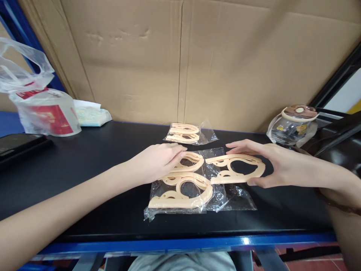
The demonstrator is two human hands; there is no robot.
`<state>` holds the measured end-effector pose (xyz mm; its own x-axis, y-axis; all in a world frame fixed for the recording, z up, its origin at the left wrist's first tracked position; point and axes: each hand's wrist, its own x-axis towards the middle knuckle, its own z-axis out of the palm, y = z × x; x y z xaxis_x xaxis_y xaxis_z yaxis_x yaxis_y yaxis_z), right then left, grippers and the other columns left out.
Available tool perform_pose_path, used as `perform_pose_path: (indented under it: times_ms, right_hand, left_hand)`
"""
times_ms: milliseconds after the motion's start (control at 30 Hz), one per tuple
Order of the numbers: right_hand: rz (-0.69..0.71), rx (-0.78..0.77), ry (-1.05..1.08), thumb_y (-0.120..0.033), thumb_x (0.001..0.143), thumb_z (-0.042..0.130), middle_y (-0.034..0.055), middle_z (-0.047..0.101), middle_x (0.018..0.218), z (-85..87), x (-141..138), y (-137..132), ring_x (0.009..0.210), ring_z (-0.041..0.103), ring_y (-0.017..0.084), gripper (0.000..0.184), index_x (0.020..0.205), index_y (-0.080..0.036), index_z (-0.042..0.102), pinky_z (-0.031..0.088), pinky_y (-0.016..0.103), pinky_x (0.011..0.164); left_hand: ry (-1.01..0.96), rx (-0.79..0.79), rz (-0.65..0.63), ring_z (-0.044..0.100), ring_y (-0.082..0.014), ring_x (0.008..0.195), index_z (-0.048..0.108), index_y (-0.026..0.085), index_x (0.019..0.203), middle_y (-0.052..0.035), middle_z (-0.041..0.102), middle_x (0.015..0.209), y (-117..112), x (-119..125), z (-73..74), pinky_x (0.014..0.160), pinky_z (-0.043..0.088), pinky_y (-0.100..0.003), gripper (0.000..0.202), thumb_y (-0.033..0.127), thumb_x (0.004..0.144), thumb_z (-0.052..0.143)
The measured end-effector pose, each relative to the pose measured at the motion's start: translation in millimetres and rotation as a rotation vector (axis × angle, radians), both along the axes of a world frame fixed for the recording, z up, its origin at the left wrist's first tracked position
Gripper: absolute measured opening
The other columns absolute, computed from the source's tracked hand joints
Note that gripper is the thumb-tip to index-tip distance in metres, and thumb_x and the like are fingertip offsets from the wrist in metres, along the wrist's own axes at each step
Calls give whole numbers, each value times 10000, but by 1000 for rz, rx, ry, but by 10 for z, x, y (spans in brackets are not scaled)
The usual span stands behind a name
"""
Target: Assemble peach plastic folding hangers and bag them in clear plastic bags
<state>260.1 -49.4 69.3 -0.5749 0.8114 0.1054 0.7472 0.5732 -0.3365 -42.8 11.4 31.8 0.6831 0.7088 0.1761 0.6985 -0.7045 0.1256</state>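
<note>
My right hand (265,163) is closed around the curved end of a cream folding hanger (242,178), fingers along its far side and thumb on its near side. This hanger is folded and out of its wrapping. My left hand (165,160) has its fingers curled over a cream folded hanger (194,165) in clear plastic, the fingertips partly hidden. Just nearer to me lies another wrapped folding hanger (180,203). The clear plastic bag (217,197) spreads rightward, under the tips of the unwrapped hanger.
A second bagged set of hangers (184,130) lies at the back of the black table (107,210). A glass pot (291,128) stands at right. At left are a plastic carrier bag (47,113), a wipes pack (93,114) and a phone (21,145). Cardboard (126,64) closes off the back.
</note>
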Motion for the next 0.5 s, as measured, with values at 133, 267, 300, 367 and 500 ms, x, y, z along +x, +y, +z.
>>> perform_pose_path:
  times_ms: [133, 267, 300, 367, 500]
  right_hand:
    - [30, -99, 36, -342, 745, 716, 49, 611, 1294, -57, -87, 39, 1150, 600, 275, 651, 1331, -280, 440, 519, 379, 939]
    - [53, -152, 127, -407, 736, 731, 56, 619, 1264, -194, -207, 111, 1159, 590, 259, 708, 1356, -280, 414, 501, 402, 953]
    - [56, -160, 150, -417, 732, 736, 57, 613, 1272, -233, -231, 129, 1165, 586, 252, 723, 1362, -282, 409, 494, 402, 963]
    - [62, -169, 187, -427, 725, 746, 55, 603, 1285, -309, -269, 160, 1176, 578, 235, 750, 1374, -290, 395, 477, 397, 988]
    - [96, -136, 283, -422, 731, 752, 46, 594, 1295, -421, -321, 203, 1202, 556, 217, 782, 1398, -305, 363, 447, 395, 1025]
  left_hand:
    - [2, -43, 5, 581, -250, 1165, 555, 208, 1302, -59, 607, 1312, 8, -25, 45, 969, 457, -401, 487, 449, 987, 272]
    - [-30, -116, 67, 593, -253, 1132, 548, 238, 1314, -52, 639, 1260, 23, -56, 92, 953, 456, -409, 500, 482, 984, 262]
    - [-33, -127, 63, 593, -251, 1127, 545, 244, 1316, -50, 642, 1252, 24, -63, 99, 947, 457, -404, 499, 488, 983, 265]
    - [-33, -147, 19, 585, -240, 1131, 535, 258, 1323, -42, 633, 1259, 20, -72, 105, 948, 452, -382, 486, 498, 978, 291]
    - [8, -207, -107, 529, -228, 1201, 475, 327, 1366, -22, 537, 1357, -7, -67, 91, 1003, 412, -354, 533, 602, 915, 405]
